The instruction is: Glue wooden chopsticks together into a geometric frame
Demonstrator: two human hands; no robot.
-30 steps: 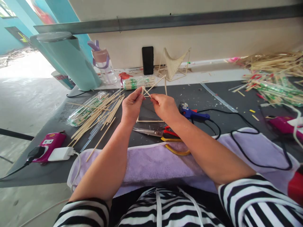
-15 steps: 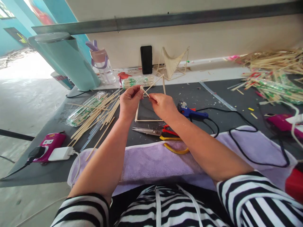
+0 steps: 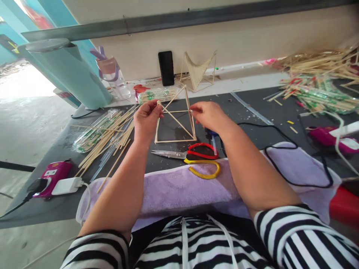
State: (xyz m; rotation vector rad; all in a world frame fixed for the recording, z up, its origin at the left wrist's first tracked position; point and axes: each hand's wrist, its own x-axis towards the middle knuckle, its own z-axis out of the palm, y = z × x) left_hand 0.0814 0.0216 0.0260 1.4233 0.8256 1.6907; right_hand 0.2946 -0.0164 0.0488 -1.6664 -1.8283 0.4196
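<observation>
Wooden frame (image 3: 175,141) pinched at a raised corner

Pale sticks make up the frame, which stands on the counter (image 3: 232,108) between the two hands, just beyond the scissors (image 3: 179,154); its lower part is a four-sided outline, with other sticks rising and slanting above it; the left hand (image 3: 146,121) grips a raised corner between thumb and fingers, where a slanting stick (image 3: 179,124) runs down toward the near right corner; the right hand (image 3: 211,116) is beside the right-hand upright, fingers bent, and whether it touches the wood or holds some small bit I cannot tell.

Setting or steadying the joint at that left corner looks like the step in hand; a whitish spot there may be glue, but is too small to be sure; the next move, I judge, calls for a firm left pinch, so the slanting stick does not twist, and a light right hand, since the upright could be knocked askew; a blue tool (image 3: 213,132), mostly hidden by the right hand, lies near.
</observation>
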